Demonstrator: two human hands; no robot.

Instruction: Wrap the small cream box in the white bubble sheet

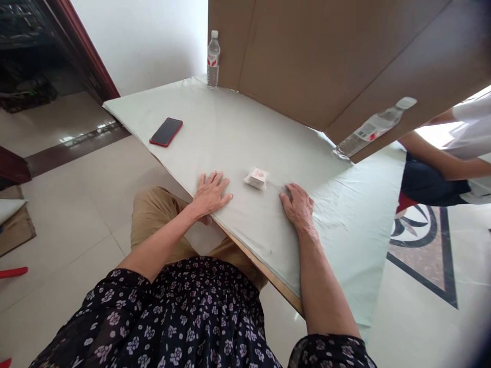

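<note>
Between my hands lies a small white packet in clear wrapping (257, 178), with a faint reddish mark on top; neither hand touches it. My left hand (210, 193) rests palm down near the table's front edge, its fingers spread and holding nothing. To the right of the packet, my right hand (298, 205) lies on the cloth, fingers stretched forward and loosely apart, with nothing visible in it. Both hands touch the pale cloth on the table (264, 220).
A dark phone with a red edge (166, 132) lies at the left. Two water bottles, one left (213, 60) and one right (374, 129), stand against a tall brown cardboard panel (307, 56). Beyond it, at the right, a person's arm (441, 158) shows.
</note>
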